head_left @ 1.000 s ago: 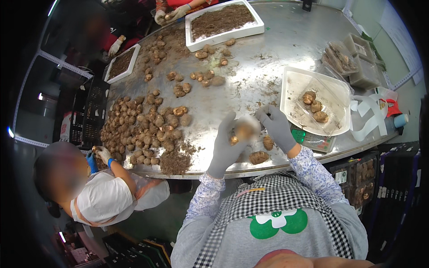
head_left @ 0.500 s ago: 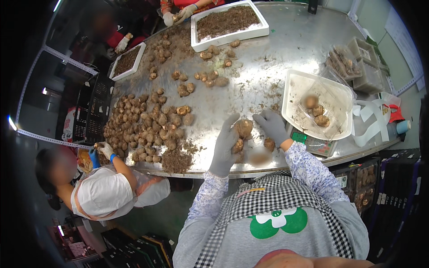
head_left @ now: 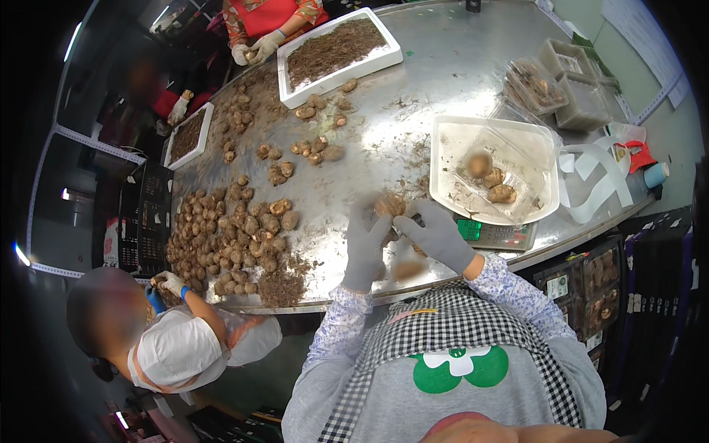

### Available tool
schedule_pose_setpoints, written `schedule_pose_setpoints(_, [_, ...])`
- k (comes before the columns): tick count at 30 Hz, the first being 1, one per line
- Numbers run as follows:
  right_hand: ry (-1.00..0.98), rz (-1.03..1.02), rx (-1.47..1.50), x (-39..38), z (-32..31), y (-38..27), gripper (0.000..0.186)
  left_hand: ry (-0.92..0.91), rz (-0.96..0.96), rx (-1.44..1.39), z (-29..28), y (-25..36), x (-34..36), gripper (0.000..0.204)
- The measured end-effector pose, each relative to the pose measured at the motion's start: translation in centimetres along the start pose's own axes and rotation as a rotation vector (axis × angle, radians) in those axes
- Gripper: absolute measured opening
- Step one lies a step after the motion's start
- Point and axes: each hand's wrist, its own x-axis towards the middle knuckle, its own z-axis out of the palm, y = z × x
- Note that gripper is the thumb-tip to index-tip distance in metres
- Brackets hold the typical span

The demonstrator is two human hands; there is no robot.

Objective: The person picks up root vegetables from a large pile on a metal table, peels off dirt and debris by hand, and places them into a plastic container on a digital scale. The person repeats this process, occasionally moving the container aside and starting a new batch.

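Left gray-gloved fingers [head_left: 361,219] clasp rough, roundish brown tuber [head_left: 390,204]; right fingers [head_left: 415,230] bent close, grip unclear

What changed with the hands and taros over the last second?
The right hand moved left toward the left hand; the gap between them has nearly closed, with a taro at their fingertips. Whether the right hand grips it isn't clear. The camera view shifted too. Unchanged: three taros in the white tray.
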Motion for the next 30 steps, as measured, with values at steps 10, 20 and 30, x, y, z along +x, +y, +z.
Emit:
schedule_pose_setpoints(10, [0.138,0.006,0.528,1.3,2.5,0.8,0.019,-0.117,-0.041,0.052,-3.3,0.9,-2.6,0.061])
schedule_pose_setpoints(20, [0.053,-0.373,0.207,2.6,3.3,8.9,0.021,-0.317,0.210,0.233,0.1,2.1,-2.1,0.052])
schedule_pose_setpoints(30, [-0.076,-0.245,-0.247,-0.7,5.1,16.4,0.027,-0.536,0.529,0.753,13.0,-0.2,4.6,0.041])
